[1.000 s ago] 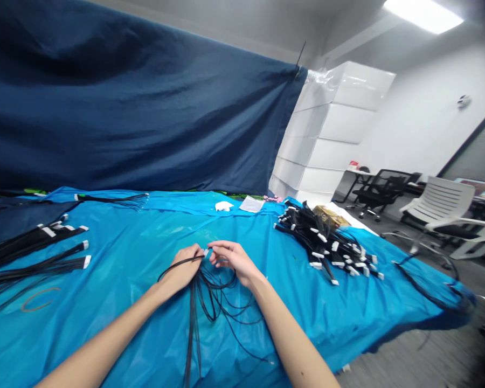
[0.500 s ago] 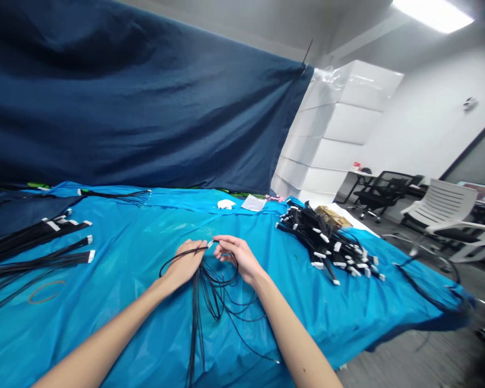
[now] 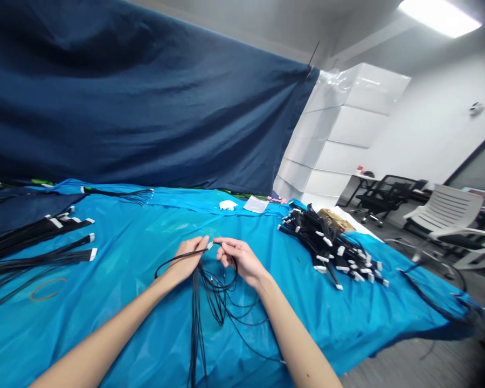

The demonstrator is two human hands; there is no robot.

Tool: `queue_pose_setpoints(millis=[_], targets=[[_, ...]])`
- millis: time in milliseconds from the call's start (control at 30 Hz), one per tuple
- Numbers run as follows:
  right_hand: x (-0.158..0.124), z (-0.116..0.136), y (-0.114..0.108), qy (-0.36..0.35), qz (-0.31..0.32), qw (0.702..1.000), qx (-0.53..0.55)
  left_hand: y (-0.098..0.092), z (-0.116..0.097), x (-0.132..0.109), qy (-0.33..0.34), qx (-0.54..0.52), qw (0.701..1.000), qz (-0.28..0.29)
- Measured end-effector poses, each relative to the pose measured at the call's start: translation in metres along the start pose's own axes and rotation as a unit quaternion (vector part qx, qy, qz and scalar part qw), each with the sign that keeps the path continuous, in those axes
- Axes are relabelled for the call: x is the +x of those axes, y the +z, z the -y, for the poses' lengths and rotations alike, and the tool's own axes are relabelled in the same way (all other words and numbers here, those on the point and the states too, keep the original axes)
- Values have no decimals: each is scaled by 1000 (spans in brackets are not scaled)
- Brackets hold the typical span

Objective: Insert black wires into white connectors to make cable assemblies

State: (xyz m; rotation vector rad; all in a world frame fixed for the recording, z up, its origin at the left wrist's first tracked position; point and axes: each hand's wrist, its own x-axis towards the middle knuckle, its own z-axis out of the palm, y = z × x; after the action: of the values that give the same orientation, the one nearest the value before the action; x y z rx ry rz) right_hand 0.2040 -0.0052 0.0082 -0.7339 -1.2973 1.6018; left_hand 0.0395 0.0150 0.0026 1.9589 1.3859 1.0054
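Note:
Over the blue sheet, my left hand (image 3: pixel 189 260) is closed on a small white connector (image 3: pixel 209 246) with thin black wires running from it. My right hand (image 3: pixel 242 260), just to the right, pinches a black wire close to the connector. The wire loops down below the right fingers. A bundle of black wires (image 3: pixel 196 318) hangs from under my left hand towards the front, and loose strands curl between my forearms.
Black cables with white ends lie at left (image 3: pixel 70 256), near an orange band (image 3: pixel 48 289). A heap of black cables (image 3: pixel 327 242) is on the right. Behind are white paper (image 3: pixel 228 205), a clear bag (image 3: pixel 255 204) and a dark curtain (image 3: pixel 145 108).
The view has shifted slightly. Both hands stay close together at the connector, and the fingers of my right hand have moved a little along the wire.

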Motion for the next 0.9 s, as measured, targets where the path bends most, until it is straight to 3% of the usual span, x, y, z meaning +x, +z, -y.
queue_pose_setpoints(millis=[233, 533, 700, 900], targets=[[1, -2, -1, 13, 21, 999, 32, 0, 1, 0, 23, -52, 997, 47], [0, -3, 3, 4, 17, 999, 44, -1, -7, -4, -61, -199, 966, 155], [0, -3, 6, -14, 21, 999, 44, -3, -10, -6, -84, -259, 951, 145], [0, -5, 3, 2, -13, 1000, 9, 2, -8, -5, -97, -324, 937, 90]])
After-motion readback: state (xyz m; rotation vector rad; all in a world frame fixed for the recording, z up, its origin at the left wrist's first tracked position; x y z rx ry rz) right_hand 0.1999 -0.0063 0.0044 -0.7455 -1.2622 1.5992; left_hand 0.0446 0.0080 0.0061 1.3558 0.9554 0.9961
